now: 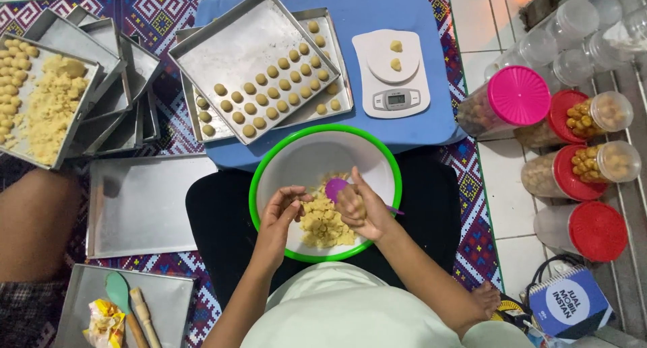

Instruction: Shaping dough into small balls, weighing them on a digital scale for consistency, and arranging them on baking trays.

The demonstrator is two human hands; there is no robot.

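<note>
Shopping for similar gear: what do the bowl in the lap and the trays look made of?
The bowl looks like plastic: matte white inside, bright green rim. The trays look like bare metal, likely aluminium: dull grey sheen, thin folded edges.

Right hand [358, 210] gripping purple spoon [335, 188] over dough [323, 223] in green-rimmed bowl [269, 161]; left hand [282, 213] touching dough; dough balls [273, 92] sitting on tray [229, 48].

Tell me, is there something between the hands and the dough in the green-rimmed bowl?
Nothing visible. Both the left hand and the right hand, which holds a purple spoon, are already over the dough inside the bowl.
</note>
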